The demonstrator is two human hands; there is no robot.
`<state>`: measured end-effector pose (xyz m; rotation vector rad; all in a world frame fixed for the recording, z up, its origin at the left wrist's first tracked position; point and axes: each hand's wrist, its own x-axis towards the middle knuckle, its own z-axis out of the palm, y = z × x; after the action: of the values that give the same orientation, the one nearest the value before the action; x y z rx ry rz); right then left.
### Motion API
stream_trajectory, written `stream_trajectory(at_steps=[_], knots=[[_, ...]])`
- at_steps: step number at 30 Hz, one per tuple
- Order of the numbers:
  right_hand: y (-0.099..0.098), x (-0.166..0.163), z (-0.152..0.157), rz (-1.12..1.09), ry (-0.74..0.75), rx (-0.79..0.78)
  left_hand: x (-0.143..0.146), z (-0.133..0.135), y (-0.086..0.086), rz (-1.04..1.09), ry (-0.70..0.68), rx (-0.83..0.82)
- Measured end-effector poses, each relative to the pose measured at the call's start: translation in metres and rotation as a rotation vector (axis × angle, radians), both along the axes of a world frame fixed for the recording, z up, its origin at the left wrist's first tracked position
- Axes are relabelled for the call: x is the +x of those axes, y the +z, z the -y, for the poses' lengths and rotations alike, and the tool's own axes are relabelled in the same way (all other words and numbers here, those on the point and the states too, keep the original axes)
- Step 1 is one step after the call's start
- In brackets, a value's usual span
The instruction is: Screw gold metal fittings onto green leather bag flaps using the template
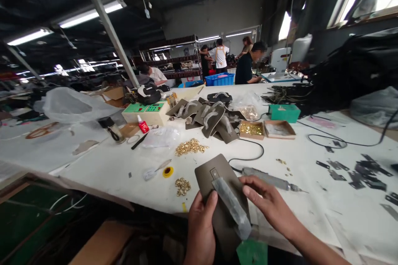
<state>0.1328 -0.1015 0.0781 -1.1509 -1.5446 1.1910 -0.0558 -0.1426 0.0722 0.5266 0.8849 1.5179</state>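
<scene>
A dark brown leather-like panel (pixel 207 178) with rounded corners is tilted up at the table's front edge. Along its face runs a strap handle (pixel 230 205) wrapped in cloudy plastic film, with a small metal loop at its upper end. My left hand (pixel 202 223) grips the panel's left side, thumb on the front. At the right edge, my right hand (pixel 264 201) has thumb and forefinger closed on the panel; its other fingers are partly hidden. Just behind my right hand lies a grey electric screwdriver (pixel 264 177). Small gold fittings (pixel 182 186) form a pile left of the panel.
Farther back are a larger gold pile (pixel 190 147), stacked similar panels (pixel 211 118), a parts box (pixel 251 129) and a green bin (pixel 284 113). Dark flat pieces (pixel 367 172) lie at right. A cable (pixel 259 151) crosses the table. Co-workers are in the background.
</scene>
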Motion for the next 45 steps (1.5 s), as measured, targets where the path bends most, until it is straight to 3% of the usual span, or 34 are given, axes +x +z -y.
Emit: stream_trajectory(at_steps=[4, 11, 16, 20, 24, 27, 32, 35, 40, 45], knots=[[-0.013, 0.003, 0.036, -0.050, -0.120, 0.006, 0.010, 0.013, -0.001, -0.143, -0.040, 0.016], [-0.022, 0.000, 0.051, -0.130, -0.200, -0.065, 0.013, 0.030, -0.004, -0.176, -0.048, -0.058], [-0.040, -0.007, 0.064, -0.148, -0.131, -0.116, 0.009, 0.040, -0.016, 0.024, -0.094, -0.188], [-0.052, -0.007, 0.065, -0.090, -0.053, -0.148, 0.002, 0.042, -0.026, -0.054, -0.079, -0.229], [-0.042, -0.009, 0.047, 0.036, -0.055, -0.069, -0.007, 0.043, -0.033, -0.193, -0.067, -0.235], [-0.030, -0.024, 0.020, 0.051, -0.039, -0.051, -0.016, 0.048, -0.034, -0.370, 0.024, -0.245], [-0.033, -0.085, -0.036, 0.095, 0.158, 0.095, -0.036, 0.067, -0.038, -0.488, 0.135, -0.256], [-0.043, -0.124, -0.061, 0.254, 0.281, 0.230, -0.048, 0.079, -0.045, -0.470, 0.170, -0.312], [-0.057, -0.164, -0.071, 0.556, 0.381, 0.345, -0.062, 0.090, -0.053, -0.409, 0.253, -0.365], [-0.064, -0.188, -0.065, 0.825, 0.370, 0.402, -0.070, 0.090, -0.057, -0.385, 0.242, -0.371]])
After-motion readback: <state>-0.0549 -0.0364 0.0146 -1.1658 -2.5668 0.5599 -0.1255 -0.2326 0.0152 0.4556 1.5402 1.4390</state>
